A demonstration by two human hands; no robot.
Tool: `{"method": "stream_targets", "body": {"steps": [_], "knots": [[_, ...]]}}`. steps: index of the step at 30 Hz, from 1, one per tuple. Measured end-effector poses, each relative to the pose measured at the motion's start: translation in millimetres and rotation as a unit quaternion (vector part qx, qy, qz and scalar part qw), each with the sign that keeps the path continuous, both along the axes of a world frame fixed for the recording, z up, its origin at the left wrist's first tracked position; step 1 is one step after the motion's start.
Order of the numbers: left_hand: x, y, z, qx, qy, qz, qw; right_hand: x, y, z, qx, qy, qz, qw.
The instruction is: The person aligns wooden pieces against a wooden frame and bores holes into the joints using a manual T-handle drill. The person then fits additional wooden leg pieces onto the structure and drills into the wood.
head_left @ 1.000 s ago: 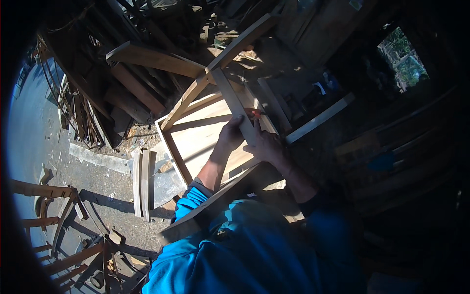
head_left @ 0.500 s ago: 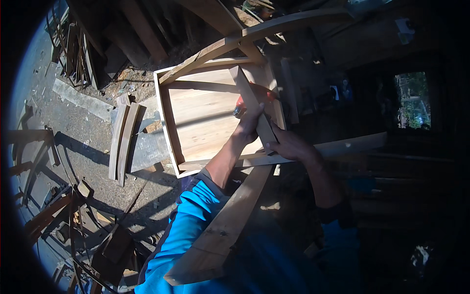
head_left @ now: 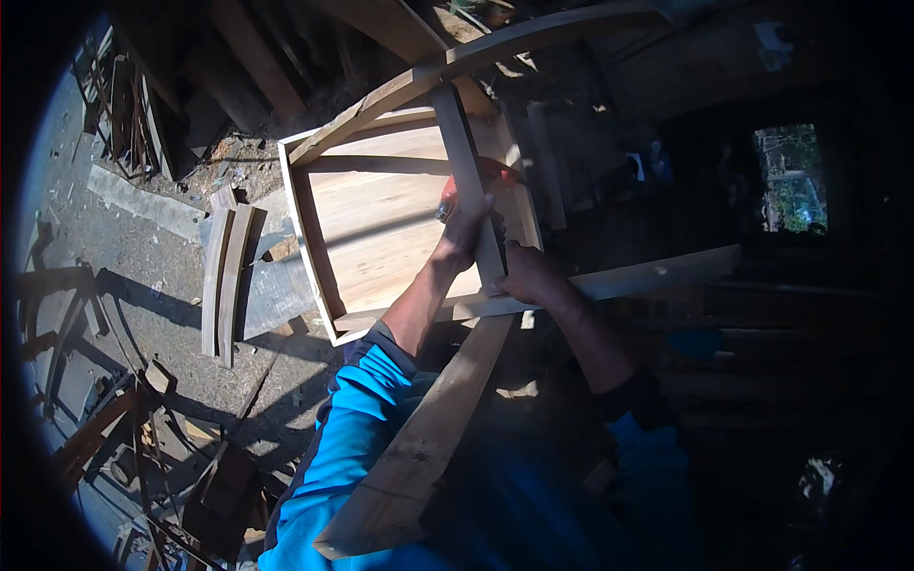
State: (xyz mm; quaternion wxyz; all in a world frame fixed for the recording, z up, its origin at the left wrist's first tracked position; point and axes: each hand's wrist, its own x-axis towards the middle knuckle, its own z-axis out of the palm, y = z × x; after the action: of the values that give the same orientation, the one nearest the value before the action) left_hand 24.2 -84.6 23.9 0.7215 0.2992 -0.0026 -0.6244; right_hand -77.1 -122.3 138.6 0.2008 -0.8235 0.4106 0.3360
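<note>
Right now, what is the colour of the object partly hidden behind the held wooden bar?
The object is mainly red, best seen in the head view.

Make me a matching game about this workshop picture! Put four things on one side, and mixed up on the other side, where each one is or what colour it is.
Things
1. Straight board
2. Curved wooden strips
3. Red tool
4. Left sleeve

Places and colours
A. Bright blue with a dark cuff
B. Partly hidden behind the board
C. Held by the left hand
D. Lying left of the shallow wooden box

Right pairs: 1-C, 2-D, 3-B, 4-A
</note>
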Motion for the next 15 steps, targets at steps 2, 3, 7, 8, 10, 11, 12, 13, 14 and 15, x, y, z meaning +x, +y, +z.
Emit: {"method": "stream_targets", "body": {"steps": [2, 3, 7, 8, 10, 11, 12, 13, 14, 15], "knots": [[-1.1, 0.0, -0.3, 0.011, 0.018, 0.018, 1.000, 7.1, -5.8, -3.9, 0.014, 0.011, 0.006, 1.000], [-1.1, 0.5, -2.0, 0.048, -0.010, 0.027, 0.998, 7.8, -4.8, -3.5, 0.011, 0.006, 0.007, 1.000], [-0.5, -4.7, -0.3, 0.062, -0.032, 0.032, 0.997, 2.4, -7.5, -2.8, 0.011, 0.008, 0.036, 0.999], [2.9, -9.2, -0.7, 0.039, -0.033, 0.019, 0.998, -0.3, -10.6, -3.5, 0.014, 0.013, 0.026, 0.999], [28.6, -19.3, -8.8, 0.010, -0.036, 0.041, 0.998, 1.5, -12.4, 1.3, 0.015, 0.012, 0.030, 0.999], [48.4, -23.2, -17.3, 0.006, -0.050, 0.031, 0.998, 4.4, -9.7, 3.3, 0.029, 0.013, 0.026, 0.999], [63.3, -35.4, -9.0, -0.008, -0.063, 0.012, 0.998, 4.4, -14.0, 6.1, 0.034, 0.014, 0.013, 0.999], [70.3, -44.1, 0.0, 0.023, -0.051, 0.055, 0.997, -5.0, -15.5, -3.7, 0.025, 0.015, 0.011, 1.000], [96.7, -43.3, -18.3, 0.055, -0.046, 0.095, 0.993, 6.7, -7.5, -3.7, 0.030, 0.009, 0.014, 0.999], [107.1, -51.0, -15.0, 0.024, -0.090, 0.106, 0.990, 4.5, -9.1, -2.9, 0.047, 0.001, 0.004, 0.999]]}}
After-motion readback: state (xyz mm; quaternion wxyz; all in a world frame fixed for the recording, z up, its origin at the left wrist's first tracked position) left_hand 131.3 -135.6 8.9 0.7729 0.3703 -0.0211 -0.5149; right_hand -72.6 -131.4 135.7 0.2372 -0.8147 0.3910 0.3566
